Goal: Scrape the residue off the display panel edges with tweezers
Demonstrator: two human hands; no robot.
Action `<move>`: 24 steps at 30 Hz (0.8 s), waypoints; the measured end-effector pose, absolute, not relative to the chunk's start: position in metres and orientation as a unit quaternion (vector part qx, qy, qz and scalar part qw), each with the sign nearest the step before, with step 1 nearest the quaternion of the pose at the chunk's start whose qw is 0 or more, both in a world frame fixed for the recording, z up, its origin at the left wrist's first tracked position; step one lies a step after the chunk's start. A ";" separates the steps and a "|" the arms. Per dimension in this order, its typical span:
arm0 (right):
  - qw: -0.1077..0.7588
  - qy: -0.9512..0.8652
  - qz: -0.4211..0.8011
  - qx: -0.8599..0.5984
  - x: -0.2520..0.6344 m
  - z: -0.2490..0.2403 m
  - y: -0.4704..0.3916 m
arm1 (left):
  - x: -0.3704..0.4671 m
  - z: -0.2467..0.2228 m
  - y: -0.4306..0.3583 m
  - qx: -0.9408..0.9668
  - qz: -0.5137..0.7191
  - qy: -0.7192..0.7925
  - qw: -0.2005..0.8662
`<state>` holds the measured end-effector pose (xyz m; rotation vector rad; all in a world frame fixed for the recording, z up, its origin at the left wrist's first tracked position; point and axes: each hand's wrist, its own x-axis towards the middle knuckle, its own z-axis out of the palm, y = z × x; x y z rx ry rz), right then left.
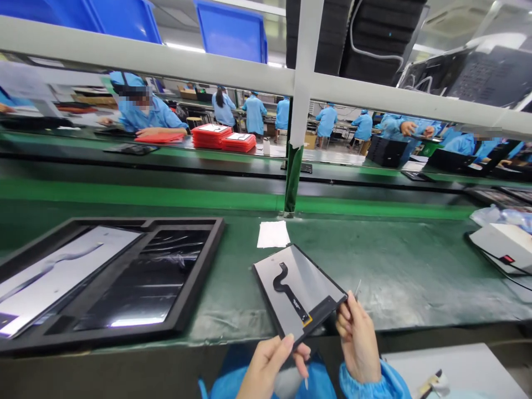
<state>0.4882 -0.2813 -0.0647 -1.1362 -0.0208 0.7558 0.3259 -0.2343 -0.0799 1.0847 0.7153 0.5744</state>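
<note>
A tablet-sized LCD screen panel (pixel 307 271) is tilted above the green bench's front edge, its silver back facing up. A black ribbon cable (pixel 286 288) curves over that back and ends at an orange-edged strip near the dark border. My left hand (pixel 270 360) pinches the near edge, thumb on top and fingers underneath. At the right corner my right hand (pixel 358 335) grips the panel between thumb and fingers. A thin pale sliver sticks up beside the right fingertips; I cannot tell what it is. Just beyond the panel lies a white paper square (pixel 273 234).
On the left, a black foam tray (pixel 208 255) holds a silver-backed panel (pixel 70 271) and a glossy black one (pixel 149 277). A white box (pixel 502 246) with cables stands at right. A metal post (pixel 305 72) rises behind the bench; co-workers in blue sit beyond.
</note>
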 end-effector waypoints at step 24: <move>0.747 -0.013 0.329 -0.578 0.504 -0.076 -0.281 | 0.348 -0.112 -0.251 0.586 0.133 0.287 0.746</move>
